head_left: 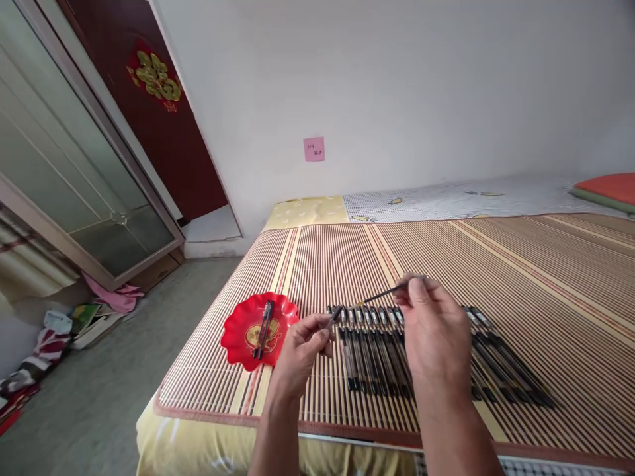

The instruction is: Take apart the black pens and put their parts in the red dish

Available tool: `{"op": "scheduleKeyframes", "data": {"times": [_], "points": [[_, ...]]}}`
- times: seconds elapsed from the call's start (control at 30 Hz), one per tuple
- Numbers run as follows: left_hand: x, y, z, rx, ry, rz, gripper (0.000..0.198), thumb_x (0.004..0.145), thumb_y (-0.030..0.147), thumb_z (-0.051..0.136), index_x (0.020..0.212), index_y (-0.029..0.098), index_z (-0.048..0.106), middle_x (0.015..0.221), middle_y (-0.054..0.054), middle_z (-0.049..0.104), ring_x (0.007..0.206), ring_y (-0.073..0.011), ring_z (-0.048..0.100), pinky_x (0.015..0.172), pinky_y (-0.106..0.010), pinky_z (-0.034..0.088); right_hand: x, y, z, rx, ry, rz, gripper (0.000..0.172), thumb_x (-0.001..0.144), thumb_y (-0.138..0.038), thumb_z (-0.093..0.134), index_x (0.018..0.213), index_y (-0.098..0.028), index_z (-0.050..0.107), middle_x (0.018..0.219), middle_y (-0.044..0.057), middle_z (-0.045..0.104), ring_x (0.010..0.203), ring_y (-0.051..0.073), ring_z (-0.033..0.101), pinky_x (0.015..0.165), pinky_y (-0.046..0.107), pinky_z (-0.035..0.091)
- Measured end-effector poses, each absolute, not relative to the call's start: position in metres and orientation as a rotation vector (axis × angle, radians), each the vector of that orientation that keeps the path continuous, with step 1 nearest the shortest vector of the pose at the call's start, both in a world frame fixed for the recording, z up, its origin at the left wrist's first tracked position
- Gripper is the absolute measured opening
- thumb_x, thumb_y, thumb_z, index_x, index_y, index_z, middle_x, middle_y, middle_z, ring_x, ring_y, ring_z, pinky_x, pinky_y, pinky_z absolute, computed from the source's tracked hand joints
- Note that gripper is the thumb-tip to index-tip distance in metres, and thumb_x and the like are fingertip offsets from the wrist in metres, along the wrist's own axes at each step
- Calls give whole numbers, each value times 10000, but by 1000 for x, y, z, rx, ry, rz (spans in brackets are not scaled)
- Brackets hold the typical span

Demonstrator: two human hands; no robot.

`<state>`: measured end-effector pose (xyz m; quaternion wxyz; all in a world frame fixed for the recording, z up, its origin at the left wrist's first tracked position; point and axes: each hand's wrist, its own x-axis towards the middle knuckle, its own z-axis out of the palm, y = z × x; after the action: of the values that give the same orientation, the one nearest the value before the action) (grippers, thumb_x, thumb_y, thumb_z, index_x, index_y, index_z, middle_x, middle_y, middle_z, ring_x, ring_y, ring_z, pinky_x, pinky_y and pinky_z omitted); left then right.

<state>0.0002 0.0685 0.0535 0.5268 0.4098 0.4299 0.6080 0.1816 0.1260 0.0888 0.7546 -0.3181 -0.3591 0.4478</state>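
My left hand (pixel 310 344) is closed, pinching a pen cap (pixel 336 313), short and dark, with its lower part hidden by the fingers. Between the thumb and fingers of my right hand (pixel 434 324) is a thin dark pen refill (pixel 380 295). Its yellowish tip slants down and left, close to the cap; whether they touch I cannot tell. Beneath both hands a row of black pens (pixel 370 363) lies side by side on the mat, with white-marked upper ends. My right hand and forearm cover part of the row. Two pens (pixel 264 330) rest in a red scalloped plate (pixel 235 340) to the left.
The slatted bamboo mat (pixel 327 258) covers a bed with yellow bedding (pixel 198 443) along its front edge. A pink note (pixel 314 149) is stuck on the white wall. Folded orange and green cloth (pixel 608 192) lies far right. Clothes (pixel 47 347) are piled on the floor at left.
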Motion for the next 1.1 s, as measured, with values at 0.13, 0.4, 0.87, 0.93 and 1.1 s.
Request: {"op": "scheduleKeyframes", "data": {"times": [0.13,0.4,0.87,0.93,1.1], "points": [[6,66,58,1047,963,1456,242,761,313,863,954,171,822,776,-19,680,644,-96,555,617,-212,475,185,120,99,-662,-765,879,167,887,-349,784,870,-191,732,868,4,691,792,123,636,770,309,501],[18,62,64,1051,899,1442,209,775,273,861,971,203,840,803,-26,701,690,-97,588,637,-197,512,192,112,106,-676,-839,805,145,910,-334,762,890,-193,734,916,15,706,828,137,655,771,319,517],[19,58,67,1162,905,1491,194,837,254,812,1029,246,841,819,-10,654,665,-80,580,624,-187,522,197,106,112,-697,-887,680,122,922,-310,736,910,-188,742,908,28,708,816,154,670,753,328,540],[19,57,69,1194,925,1487,191,843,247,798,1028,247,843,842,-14,636,692,-89,567,622,-187,513,196,104,114,-699,-883,658,119,927,-307,728,910,-190,743,901,27,709,790,149,664,754,334,542],[19,55,73,1203,959,1470,198,858,252,772,1042,251,844,861,-21,623,711,-100,541,627,-195,489,192,99,120,-731,-894,621,102,945,-292,702,917,-201,737,889,24,702,785,156,661,780,351,545]]}}
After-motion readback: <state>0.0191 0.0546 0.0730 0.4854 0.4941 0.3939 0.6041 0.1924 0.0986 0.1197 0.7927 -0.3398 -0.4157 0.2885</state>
